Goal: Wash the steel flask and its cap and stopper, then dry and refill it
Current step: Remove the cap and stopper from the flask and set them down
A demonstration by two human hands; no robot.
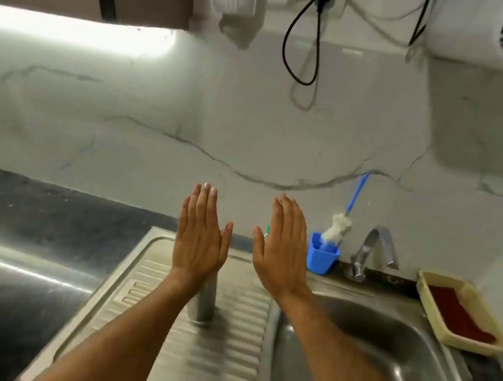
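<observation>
Two hands — left hand and right hand — hover flat, fingers straight, holding nothing; the steel flask stands upright on the sink drainboard, partly behind the left wrist

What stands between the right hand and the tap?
In the head view, a blue holder with a bottle brush stands between the right hand and the tap.
</observation>
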